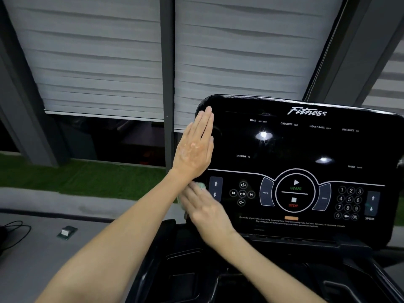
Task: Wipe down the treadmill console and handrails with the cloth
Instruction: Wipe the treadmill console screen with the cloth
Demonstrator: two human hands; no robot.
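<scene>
blurred right hand [203,206] over mostly hidden cloth [200,185], grip unclear; left hand [194,145] flat and released on console [284,145] edge

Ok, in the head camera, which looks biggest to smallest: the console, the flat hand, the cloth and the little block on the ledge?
1. console
2. left hand, flat against its edge
3 or 4. cloth and little block: unsure, because the right hand hides most of the cloth.
</scene>
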